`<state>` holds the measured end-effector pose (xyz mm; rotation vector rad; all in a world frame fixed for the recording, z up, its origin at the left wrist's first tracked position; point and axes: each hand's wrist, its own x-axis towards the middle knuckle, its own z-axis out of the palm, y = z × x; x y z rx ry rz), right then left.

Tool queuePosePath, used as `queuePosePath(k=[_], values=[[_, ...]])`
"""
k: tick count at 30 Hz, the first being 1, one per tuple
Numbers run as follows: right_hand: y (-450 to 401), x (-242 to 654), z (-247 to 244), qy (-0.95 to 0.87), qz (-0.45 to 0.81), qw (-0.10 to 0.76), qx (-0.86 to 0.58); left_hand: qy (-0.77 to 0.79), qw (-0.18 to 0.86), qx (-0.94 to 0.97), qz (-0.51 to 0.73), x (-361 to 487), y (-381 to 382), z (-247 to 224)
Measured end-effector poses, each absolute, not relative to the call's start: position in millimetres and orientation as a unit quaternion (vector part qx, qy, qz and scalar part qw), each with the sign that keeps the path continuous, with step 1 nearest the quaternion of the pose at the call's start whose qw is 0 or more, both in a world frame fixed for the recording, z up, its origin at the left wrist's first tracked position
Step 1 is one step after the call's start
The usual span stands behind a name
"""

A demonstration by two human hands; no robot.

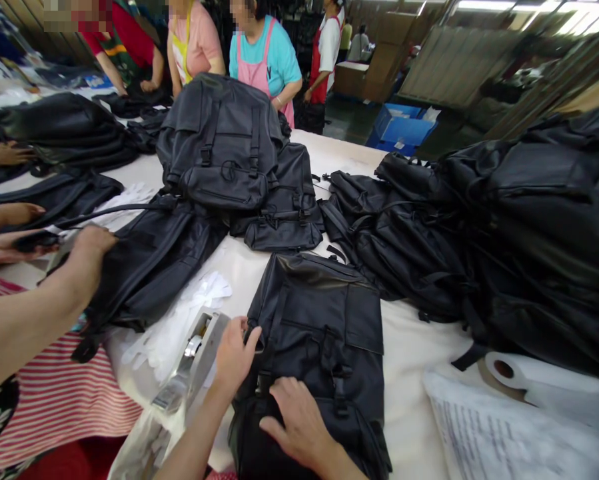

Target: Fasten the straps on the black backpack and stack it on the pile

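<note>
I see my left hand (235, 357) at lower centre, fingers curled, forearm rising from the bottom edge; my right hand (299, 420) lies flat, palm down, beside it.

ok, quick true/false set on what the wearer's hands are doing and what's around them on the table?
1. Both hands rest on the black backpack nearest the camera. True: left hand, right hand.
2. The backpacks on the table are red. False: they are black.
3. A tape dispenser lies just left of the left hand. True.
4. The right hand holds scissors. False: it lies flat on the backpack.
5. A paper roll lies at the right. True.
</note>
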<state>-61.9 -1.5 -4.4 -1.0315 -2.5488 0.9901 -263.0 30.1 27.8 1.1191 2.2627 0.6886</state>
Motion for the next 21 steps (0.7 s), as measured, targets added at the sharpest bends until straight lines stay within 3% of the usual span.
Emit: queuePosePath(k=[4,7,16,21], values=[[-26.9,-60.2,-18.2,-0.896,0.255,0.073,-0.357,0.834,0.290,0.454,0.117,-271.8,82.8,22.9],[-21.6,-62.0,-23.0,-0.897,0.243,0.035,-0.368,0.811,0.279,0.501,0.120,-274.2,102.2,18.4],[-0.7,-83.8,3.3,-0.831,0.392,-0.079,-0.387,0.819,0.239,0.501,0.147,-283.0,120.8,-11.8],[6.1,-84.9,11.8,-0.822,0.455,-0.051,-0.340,0.828,0.241,0.488,0.137,-283.4,127.3,-18.7]])
